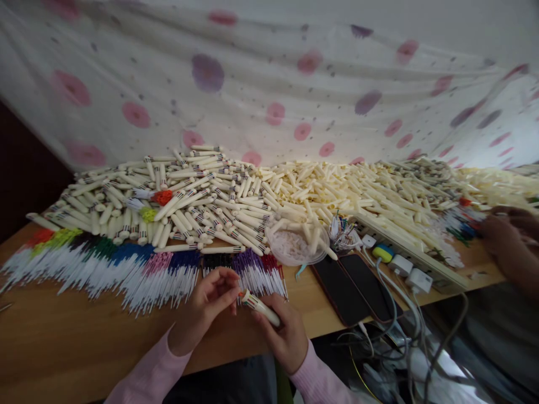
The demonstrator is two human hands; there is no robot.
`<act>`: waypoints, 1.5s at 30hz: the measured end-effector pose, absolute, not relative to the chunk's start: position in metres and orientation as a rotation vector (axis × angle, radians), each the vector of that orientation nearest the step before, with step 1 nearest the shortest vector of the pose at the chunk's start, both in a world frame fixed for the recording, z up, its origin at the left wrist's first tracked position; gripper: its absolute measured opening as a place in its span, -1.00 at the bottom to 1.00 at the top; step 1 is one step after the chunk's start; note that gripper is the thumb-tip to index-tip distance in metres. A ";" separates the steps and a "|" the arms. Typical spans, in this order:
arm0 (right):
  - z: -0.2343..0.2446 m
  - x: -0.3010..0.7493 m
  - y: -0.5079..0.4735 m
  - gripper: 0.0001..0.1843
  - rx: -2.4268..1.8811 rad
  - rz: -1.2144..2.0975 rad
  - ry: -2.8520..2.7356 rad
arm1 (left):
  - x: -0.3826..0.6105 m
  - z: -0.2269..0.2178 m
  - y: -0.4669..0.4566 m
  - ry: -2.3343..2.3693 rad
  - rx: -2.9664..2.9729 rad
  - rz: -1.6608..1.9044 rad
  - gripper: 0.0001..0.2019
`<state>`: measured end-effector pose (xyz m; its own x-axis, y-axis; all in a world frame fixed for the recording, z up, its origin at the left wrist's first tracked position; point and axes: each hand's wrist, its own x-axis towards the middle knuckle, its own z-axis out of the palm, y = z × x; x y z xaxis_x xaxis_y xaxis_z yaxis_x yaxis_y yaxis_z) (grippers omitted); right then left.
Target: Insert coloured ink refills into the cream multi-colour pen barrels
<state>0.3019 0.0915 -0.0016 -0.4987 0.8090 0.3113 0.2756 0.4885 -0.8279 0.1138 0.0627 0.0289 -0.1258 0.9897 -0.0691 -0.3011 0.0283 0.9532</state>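
My right hand (287, 332) is closed round a cream pen barrel (261, 305) with coloured bands, tip pointing up-left. My left hand (206, 307) pinches its fingers together right at the barrel's upper end; what it pinches is too small to name. Both hands hover over the near edge of the wooden table (63, 342). Just beyond them lie rows of thin white refills with coloured tips (126, 269), sorted by colour.
A big heap of banded pen barrels (177, 196) and plain cream tubes (345, 188) fills the back of the table. A clear plastic bowl (295, 244), two dark phones (353, 286), chargers and cables (404, 269) lie at right. Another person's hand (505, 230) works at far right.
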 end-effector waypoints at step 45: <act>-0.007 0.301 0.093 -0.76 -0.803 0.896 -2.164 | 0.111 0.060 0.048 1.370 1.857 1.058 -0.85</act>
